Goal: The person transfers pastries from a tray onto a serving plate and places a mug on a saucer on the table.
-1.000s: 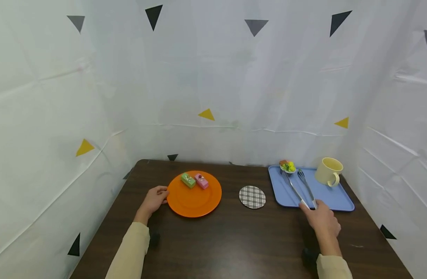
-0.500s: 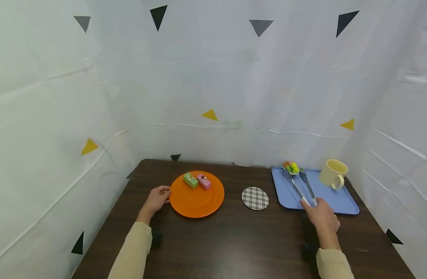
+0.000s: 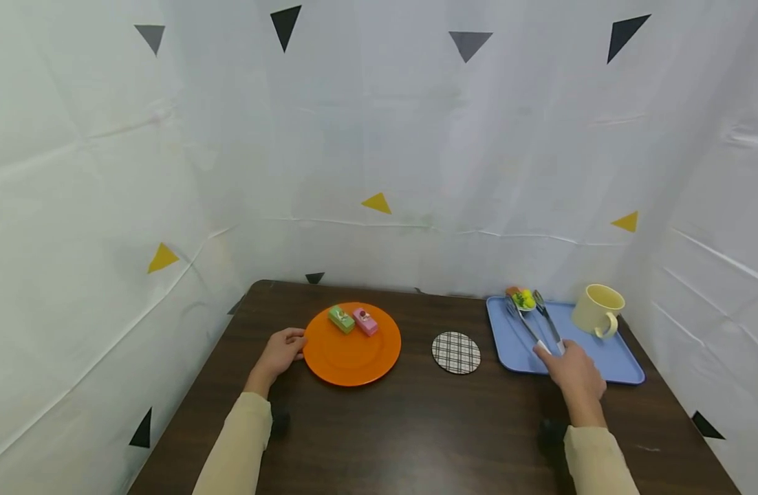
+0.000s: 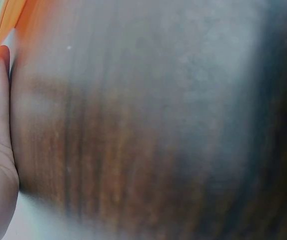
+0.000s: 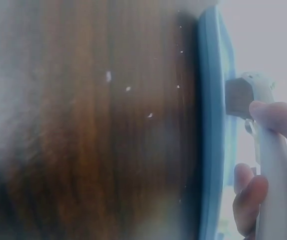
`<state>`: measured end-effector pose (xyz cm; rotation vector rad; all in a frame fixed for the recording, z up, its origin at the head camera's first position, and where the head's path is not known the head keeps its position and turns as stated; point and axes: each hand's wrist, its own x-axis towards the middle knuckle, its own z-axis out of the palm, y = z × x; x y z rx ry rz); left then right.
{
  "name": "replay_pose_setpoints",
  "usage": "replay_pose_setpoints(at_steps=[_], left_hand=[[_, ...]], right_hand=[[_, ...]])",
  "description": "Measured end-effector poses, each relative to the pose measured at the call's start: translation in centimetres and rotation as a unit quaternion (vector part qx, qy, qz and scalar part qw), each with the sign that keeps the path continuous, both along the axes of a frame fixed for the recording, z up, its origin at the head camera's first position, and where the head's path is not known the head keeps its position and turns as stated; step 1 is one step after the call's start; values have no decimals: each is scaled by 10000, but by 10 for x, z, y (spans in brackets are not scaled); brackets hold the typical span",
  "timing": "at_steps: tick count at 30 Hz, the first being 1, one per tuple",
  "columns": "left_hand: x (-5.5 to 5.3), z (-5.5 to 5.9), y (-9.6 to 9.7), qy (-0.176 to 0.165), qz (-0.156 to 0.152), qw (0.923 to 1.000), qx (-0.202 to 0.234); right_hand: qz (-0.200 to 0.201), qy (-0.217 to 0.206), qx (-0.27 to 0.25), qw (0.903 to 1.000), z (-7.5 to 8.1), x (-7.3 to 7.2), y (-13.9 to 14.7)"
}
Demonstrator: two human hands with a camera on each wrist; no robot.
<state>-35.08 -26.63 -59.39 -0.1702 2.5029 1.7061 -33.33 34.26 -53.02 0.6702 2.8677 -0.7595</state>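
Observation:
My left hand [image 3: 283, 354] holds the left rim of an orange plate [image 3: 351, 361], fingers at its edge. On the plate sit a green toy cake piece [image 3: 341, 319] and a pink one [image 3: 365, 321]. My right hand [image 3: 578, 378] grips metal tongs [image 3: 549, 326] with white handles [image 5: 277, 185]. The tongs' arms are spread, their tips on either side of a small cup of yellow, green and orange food pieces [image 3: 524, 300]. That cup stands at the back left of a blue tray [image 3: 620, 368]. Whether the tips touch it cannot be made out.
A pale yellow mug [image 3: 597, 309] stands at the tray's back right. Between plate and tray lies a round checked coaster [image 3: 456, 353]. White sheeting [image 3: 416, 137] with triangles surrounds the dark wooden table [image 3: 404, 440].
The tongs have moved forward, and their tips have come to either side of the food cup. My left hand stays at the plate's rim. The head view has shifted slightly left.

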Motion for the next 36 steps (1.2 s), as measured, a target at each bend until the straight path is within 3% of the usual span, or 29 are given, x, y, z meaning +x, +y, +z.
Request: replay_pose_setpoints(at_steps=[5, 17, 36], left_hand=[[-3, -2, 0, -27, 13, 10000, 11], [1, -1, 1, -58, 105, 9999, -32], [3, 2, 3, 18, 57, 10000, 65]], right_hand=[[-10, -35, -121, 9999, -1, -5, -1], [-7, -96, -229, 9997, -5, -13, -2], [-87, 74, -364, 9993, -13, -3, -1]])
